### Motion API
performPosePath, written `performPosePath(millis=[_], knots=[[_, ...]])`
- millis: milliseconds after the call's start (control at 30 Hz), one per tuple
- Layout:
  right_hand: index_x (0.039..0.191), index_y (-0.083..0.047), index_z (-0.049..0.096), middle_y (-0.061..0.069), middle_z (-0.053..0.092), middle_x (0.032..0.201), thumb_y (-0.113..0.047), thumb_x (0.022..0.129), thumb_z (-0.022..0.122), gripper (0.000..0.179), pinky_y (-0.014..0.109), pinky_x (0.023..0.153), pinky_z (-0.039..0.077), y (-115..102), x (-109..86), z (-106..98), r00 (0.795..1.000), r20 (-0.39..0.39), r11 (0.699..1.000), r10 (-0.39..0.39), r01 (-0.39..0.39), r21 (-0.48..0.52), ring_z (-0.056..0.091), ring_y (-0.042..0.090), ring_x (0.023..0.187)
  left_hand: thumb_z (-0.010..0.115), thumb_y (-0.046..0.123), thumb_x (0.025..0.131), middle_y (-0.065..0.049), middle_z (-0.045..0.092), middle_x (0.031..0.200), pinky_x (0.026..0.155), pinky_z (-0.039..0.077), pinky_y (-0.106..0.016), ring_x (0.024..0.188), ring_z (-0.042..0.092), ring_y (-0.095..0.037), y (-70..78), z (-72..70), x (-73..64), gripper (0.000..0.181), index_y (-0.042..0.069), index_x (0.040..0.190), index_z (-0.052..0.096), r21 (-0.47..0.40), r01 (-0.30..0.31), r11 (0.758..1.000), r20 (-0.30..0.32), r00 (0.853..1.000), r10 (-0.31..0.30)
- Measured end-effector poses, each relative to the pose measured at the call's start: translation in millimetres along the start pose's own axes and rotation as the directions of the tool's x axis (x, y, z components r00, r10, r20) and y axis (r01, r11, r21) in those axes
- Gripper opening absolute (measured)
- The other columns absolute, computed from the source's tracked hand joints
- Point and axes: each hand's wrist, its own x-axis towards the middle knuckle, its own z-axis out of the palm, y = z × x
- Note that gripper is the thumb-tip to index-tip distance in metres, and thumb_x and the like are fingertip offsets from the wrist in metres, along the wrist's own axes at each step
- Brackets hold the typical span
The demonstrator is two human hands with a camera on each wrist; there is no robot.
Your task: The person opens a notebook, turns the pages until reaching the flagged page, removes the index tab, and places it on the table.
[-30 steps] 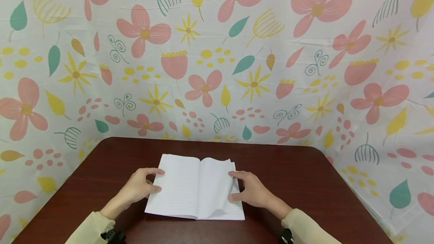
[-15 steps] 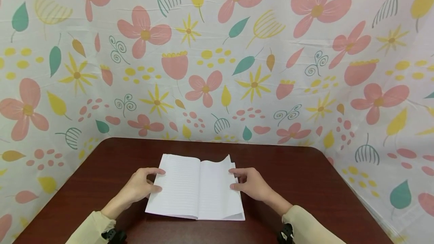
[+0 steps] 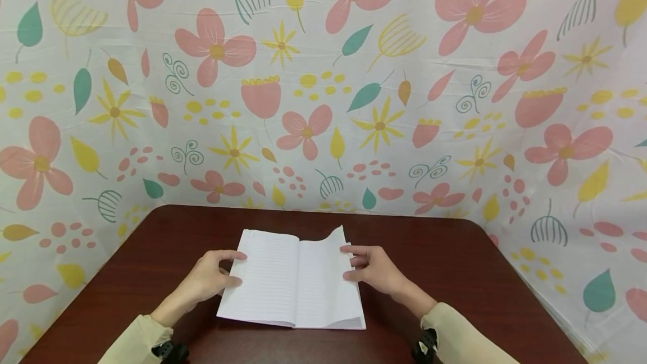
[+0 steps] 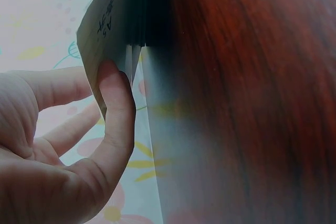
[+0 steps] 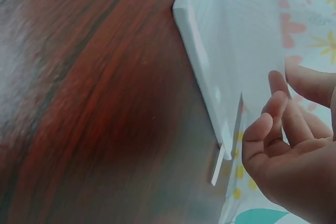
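An open notebook with ruled white pages lies in the middle of the dark table. My left hand grips its left edge. In the left wrist view, one finger of the left hand presses the cover's outer face, which bears dark handwriting. My right hand pinches the edge of a right-hand page, whose top corner stands up and whose lower edge lifts off the pages below. In the right wrist view, the thumb and a fingertip of the right hand meet at the sheet's edge.
The reddish-brown wooden table has rounded far corners. A white cloth with pink, yellow and teal flowers hangs behind it and along both sides. Pale sleeves and dark wrist straps show at the bottom.
My right hand has shifted slightly away from me along the page edge. The right page, bulged and curled before, now lies flatter, with its top corner raised higher. The left hand stays put.
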Motion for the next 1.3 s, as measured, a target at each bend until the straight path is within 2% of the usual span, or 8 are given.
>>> performPosePath(millis=[200,400,467,633,900,1100,1233,1300], knots=[[0.142,-0.004,0.066,0.007,0.070,0.095,-0.011,0.088,0.085,0.057,0.030,0.064,0.049,-6.5,3.2,2.5,0.997,0.007,0.995,0.072,-0.072,0.063,0.054,0.016,0.072,0.084,-0.006,0.081,-0.009,0.070,0.093,0.061,0.059,-0.040,0.066,0.069,-0.023,-0.9,-0.1,0.8,0.048,0.003,0.127,0.072,0.001,0.001,1.000,0.005,1.000,-0.001],[0.143,-0.009,0.066,0.010,0.074,0.110,-0.015,0.087,0.087,0.060,0.037,0.076,0.051,-13.7,6.4,12.2,0.991,-0.020,0.985,0.133,-0.130,0.116,0.069,0.018,0.088,0.084,-0.006,0.081,-0.010,0.070,0.096,0.060,0.058,-0.040,0.065,0.069,-0.023,-1.3,0.0,1.3,0.048,0.003,0.127,0.072,0.006,0.000,1.000,0.002,1.000,0.000],[0.143,-0.009,0.066,0.012,0.074,0.115,-0.015,0.087,0.087,0.061,0.037,0.075,0.050,-12.7,8.1,17.0,0.990,-0.026,0.983,0.136,-0.132,0.128,0.071,0.019,0.091,0.084,-0.006,0.081,-0.010,0.070,0.097,0.060,0.058,-0.040,0.065,0.069,-0.023,-1.2,0.0,1.3,0.048,0.003,0.127,0.072,0.006,0.001,1.000,0.000,1.000,-0.001],[0.144,-0.007,0.064,0.014,0.074,0.112,-0.013,0.087,0.087,0.062,0.030,0.064,0.041,-15.4,12.1,27.4,0.993,-0.007,0.974,0.122,-0.118,0.193,0.063,0.016,0.077,0.084,-0.006,0.081,-0.009,0.071,0.092,0.060,0.059,-0.040,0.066,0.069,-0.023,-1.2,0.3,0.7,0.048,0.002,0.127,0.072,0.002,-0.001,1.000,0.000,1.000,0.001],[0.143,-0.006,0.065,0.011,0.071,0.108,-0.011,0.088,0.085,0.059,0.029,0.067,0.041,-31.4,18.5,40.1,0.990,0.028,0.938,0.138,-0.140,0.317,0.051,0.013,0.070,0.084,-0.006,0.081,-0.011,0.071,0.097,0.061,0.060,-0.040,0.068,0.070,-0.023,-0.6,-0.4,-0.7,0.047,0.002,0.126,0.072,-0.006,0.003,1.000,-0.001,1.000,-0.003],[0.141,-0.005,0.066,0.008,0.071,0.097,-0.010,0.088,0.086,0.058,0.027,0.061,0.037,-26.8,19.7,50.1,0.989,0.032,0.945,0.146,-0.148,0.291,0.045,0.012,0.063,0.084,-0.005,0.082,-0.011,0.071,0.100,0.061,0.060,-0.041,0.069,0.071,-0.023,-3.1,0.2,0.6,0.048,0.003,0.127,0.072,-0.012,-0.003,1.000,0.005,1.000,0.004],[0.139,-0.006,0.068,0.008,0.073,0.098,-0.012,0.086,0.088,0.057,0.027,0.060,0.038,-24.5,21.2,54.7,0.993,0.005,0.967,0.114,-0.112,0.229,0.054,0.012,0.071,0.084,-0.005,0.082,-0.009,0.072,0.089,0.061,0.059,-0.039,0.067,0.070,-0.023,-4.3,0.2,1.6,0.049,0.003,0.129,0.071,-0.008,-0.005,1.000,0.015,1.000,0.005],[0.138,-0.006,0.069,0.008,0.074,0.097,-0.012,0.085,0.088,0.056,0.028,0.063,0.040,-23.7,22.3,56.9,0.996,-0.001,0.976,0.093,-0.091,0.199,0.057,0.013,0.076,0.084,-0.005,0.082,-0.009,0.072,0.093,0.061,0.059,-0.039,0.068,0.070,-0.023,-4.4,0.1,1.8,0.049,0.003,0.128,0.071,-0.007,-0.005,1.000,0.014,1.000,0.005]])
